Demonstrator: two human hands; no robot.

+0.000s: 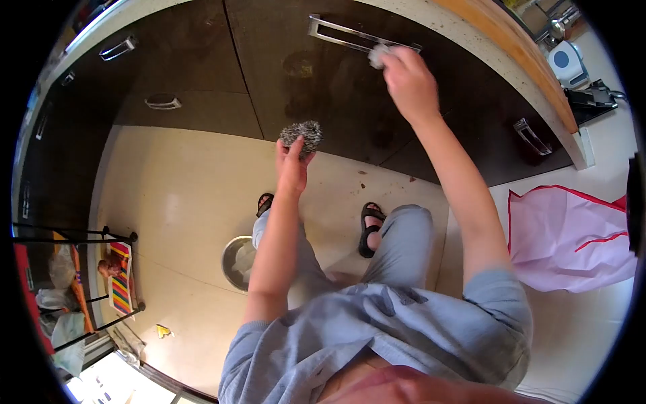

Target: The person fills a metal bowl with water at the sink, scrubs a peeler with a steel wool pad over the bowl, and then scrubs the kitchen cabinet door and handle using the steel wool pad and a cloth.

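Observation:
My left hand (pixel 293 168) is closed around the lower edge of a steel wool scourer (pixel 303 137), a grey tangled pad. It is in front of the lower part of the dark cabinet front (pixel 289 87). Up on the right, my right hand (pixel 409 79) pinches a small crumpled whitish wad (pixel 379 57), perhaps cloth or paper. That wad overlaps the long metal drawer handle (pixel 336 31) near its right end; whether it touches the metal I cannot tell. A round smear shows on the cabinet front left of the handle.
A metal basin (pixel 237 261) with something pale in it stands on the floor beside my left leg. Reddish-brown crumbs lie below the cabinet. A black wire rack (pixel 121 236) is on the left, a white bag with red edging (pixel 572 239) on the right. The countertop edge (pixel 464 37) runs above.

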